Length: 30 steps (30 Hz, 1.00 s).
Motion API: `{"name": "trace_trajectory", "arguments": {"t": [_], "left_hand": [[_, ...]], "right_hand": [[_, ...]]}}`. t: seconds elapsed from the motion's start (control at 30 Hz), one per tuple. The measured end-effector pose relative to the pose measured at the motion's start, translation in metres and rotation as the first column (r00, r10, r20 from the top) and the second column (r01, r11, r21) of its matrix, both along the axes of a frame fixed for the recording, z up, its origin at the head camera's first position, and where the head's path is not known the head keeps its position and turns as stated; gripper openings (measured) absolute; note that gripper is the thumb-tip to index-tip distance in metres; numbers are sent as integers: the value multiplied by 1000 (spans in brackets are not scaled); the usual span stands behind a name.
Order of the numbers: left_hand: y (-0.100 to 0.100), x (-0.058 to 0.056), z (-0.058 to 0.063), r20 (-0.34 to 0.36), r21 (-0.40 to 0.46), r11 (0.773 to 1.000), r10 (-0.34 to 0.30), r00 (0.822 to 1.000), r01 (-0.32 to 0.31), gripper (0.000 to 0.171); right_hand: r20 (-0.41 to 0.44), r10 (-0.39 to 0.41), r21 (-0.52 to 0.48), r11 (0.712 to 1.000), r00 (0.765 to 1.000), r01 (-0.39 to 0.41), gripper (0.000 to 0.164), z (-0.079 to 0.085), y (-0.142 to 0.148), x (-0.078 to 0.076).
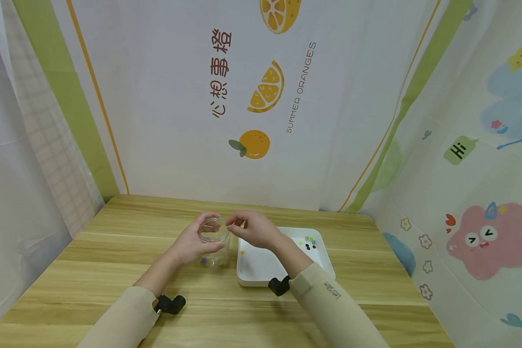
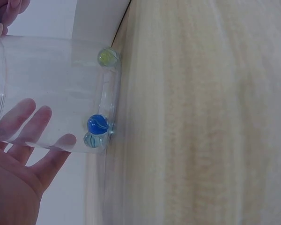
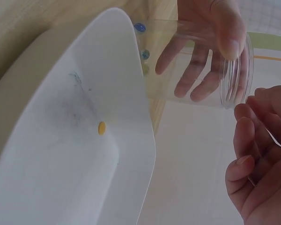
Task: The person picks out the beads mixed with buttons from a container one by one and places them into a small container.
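Note:
My left hand (image 1: 195, 241) grips a clear jar (image 1: 221, 249) around its upper part, fingers spread along the wall in the left wrist view. The jar stands upright beside the white tray, its bottom on the table. Glass marbles lie at its bottom: a blue marble (image 2: 97, 124), a yellow-green marble (image 2: 107, 56) and a clear bluish marble (image 2: 92, 140). At the jar's open rim is my right hand (image 3: 267, 154), thumb and index fingertips together, other fingers curled. Whether something small sits between those fingertips is hidden.
The white tray (image 1: 261, 261) sits right of the jar, under my right forearm. It holds a small yellow piece (image 3: 101, 128) near its left side and several small coloured pieces (image 1: 310, 242) at the back right. Behind the wooden table (image 1: 113, 251) hangs a printed curtain (image 1: 174, 121).

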<state>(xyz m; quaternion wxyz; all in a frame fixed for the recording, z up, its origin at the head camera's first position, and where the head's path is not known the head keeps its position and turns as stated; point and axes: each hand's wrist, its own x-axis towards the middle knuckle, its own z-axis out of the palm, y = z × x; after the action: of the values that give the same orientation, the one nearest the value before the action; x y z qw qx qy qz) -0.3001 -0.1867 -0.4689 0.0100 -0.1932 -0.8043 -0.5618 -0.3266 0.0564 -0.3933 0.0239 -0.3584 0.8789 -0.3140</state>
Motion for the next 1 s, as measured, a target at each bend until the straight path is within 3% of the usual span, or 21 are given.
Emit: {"name": "trace_trajectory", "arguments": {"t": [0.3,0.53,1.0], "left_hand": [[1,-1,1,-8,11,1000,2,1000,-2,80],[2,-1,2,-17,7,1000,8,1000,-8,80],[0,-2,0,-9,1,1000,6,1000,-6,80]], "right_hand": [[61,-77,-25,997,995,79,20,2,22,-4],[54,-144,-11,989,988,145,18,-2,46,-12],[141,-261,11,965,955,262,19,-11,88,-27]]}}
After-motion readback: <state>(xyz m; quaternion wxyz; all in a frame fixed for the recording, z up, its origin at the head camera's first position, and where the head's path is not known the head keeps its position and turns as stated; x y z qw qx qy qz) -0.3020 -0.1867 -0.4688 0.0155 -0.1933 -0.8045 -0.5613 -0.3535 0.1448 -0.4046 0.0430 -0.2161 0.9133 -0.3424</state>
